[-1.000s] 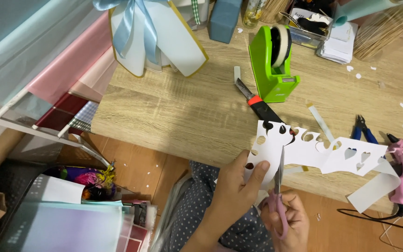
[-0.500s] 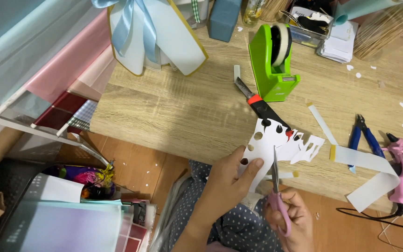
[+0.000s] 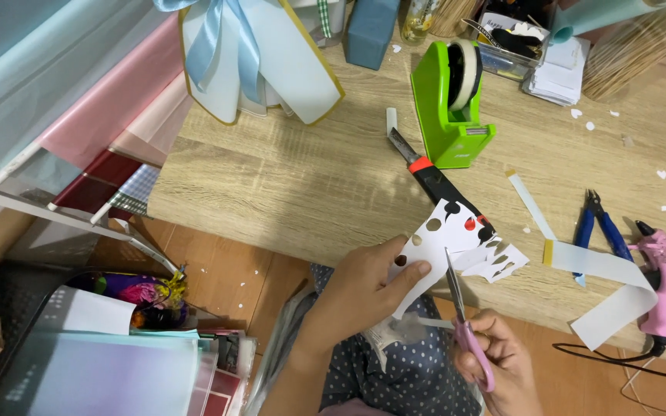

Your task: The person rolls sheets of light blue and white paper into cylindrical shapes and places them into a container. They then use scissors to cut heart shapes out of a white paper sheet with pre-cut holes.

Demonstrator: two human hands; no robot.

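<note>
The left hand (image 3: 364,289) pinches a white paper cutout (image 3: 456,243) over the worktop's (image 3: 287,185) near edge. The right hand (image 3: 495,362), just below it, is closed around pink-handled scissors (image 3: 460,308), whose blades meet the paper's lower edge.

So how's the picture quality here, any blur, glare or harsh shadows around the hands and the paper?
Head view: even, soft light, only faint shadows on the wooden table; white punched paper in the left hand is sharp; right hand with pink-handled scissors slightly soft; mild sheen on the pink wrapping roll; wide-angle bending at the edges.
</note>
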